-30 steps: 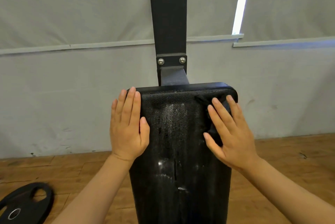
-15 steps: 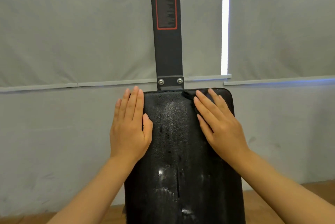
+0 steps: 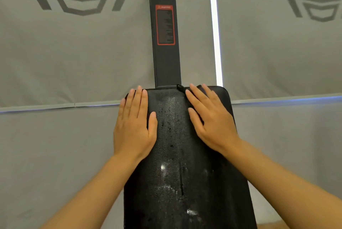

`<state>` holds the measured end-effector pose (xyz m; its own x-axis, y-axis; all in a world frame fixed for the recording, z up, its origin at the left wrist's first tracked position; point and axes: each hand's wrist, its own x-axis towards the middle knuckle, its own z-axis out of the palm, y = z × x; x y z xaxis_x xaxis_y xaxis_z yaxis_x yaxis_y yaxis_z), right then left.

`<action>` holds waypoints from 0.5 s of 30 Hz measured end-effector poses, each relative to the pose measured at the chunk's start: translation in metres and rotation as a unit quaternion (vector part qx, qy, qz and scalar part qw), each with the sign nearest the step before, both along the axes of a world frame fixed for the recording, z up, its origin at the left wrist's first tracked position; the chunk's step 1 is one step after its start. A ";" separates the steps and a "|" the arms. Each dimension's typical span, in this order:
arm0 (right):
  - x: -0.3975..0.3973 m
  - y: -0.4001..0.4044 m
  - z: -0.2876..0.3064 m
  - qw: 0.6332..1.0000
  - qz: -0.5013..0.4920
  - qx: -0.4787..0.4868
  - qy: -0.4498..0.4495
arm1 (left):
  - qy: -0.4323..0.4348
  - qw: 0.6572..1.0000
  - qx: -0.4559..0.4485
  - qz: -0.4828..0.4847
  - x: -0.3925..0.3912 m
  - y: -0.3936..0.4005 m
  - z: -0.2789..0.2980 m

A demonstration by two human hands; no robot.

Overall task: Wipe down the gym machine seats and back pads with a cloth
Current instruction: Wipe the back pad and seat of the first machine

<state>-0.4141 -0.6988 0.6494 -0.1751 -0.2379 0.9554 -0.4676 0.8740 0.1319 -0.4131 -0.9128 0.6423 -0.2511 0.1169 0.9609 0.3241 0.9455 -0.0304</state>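
Careful: your right hand (image 3: 212,117) presses the dark cloth (image 3: 182,88) flat-fingered at the back pad (image 3: 177,173) top; your left hand (image 3: 134,125) lies flat. Unpinched, the cloth could slip off.

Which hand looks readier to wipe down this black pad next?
Probably the right hand: its flat fingers press the dark cloth at the back pad's top edge. The left hand lies bare.
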 end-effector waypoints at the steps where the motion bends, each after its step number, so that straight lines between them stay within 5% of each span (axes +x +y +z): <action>1: 0.003 0.005 -0.007 1.000 -0.006 0.025 -0.005 | 0.000 1.000 -0.001 -0.001 0.000 0.000 -0.001; 10: -0.001 0.001 0.008 0.997 -0.037 0.072 0.014 | 0.021 1.000 -0.006 0.009 -0.004 0.001 -0.002; 15: -0.005 -0.029 0.034 0.998 -0.027 -0.026 -0.041 | 0.018 1.000 0.000 0.003 -0.003 -0.001 -0.006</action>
<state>-0.4191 -0.7282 0.6836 -0.2645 -0.1765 0.9481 -0.4270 0.9029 0.0490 -0.4159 -0.9134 0.6364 -0.2162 0.1163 0.9694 0.3173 0.9473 -0.0429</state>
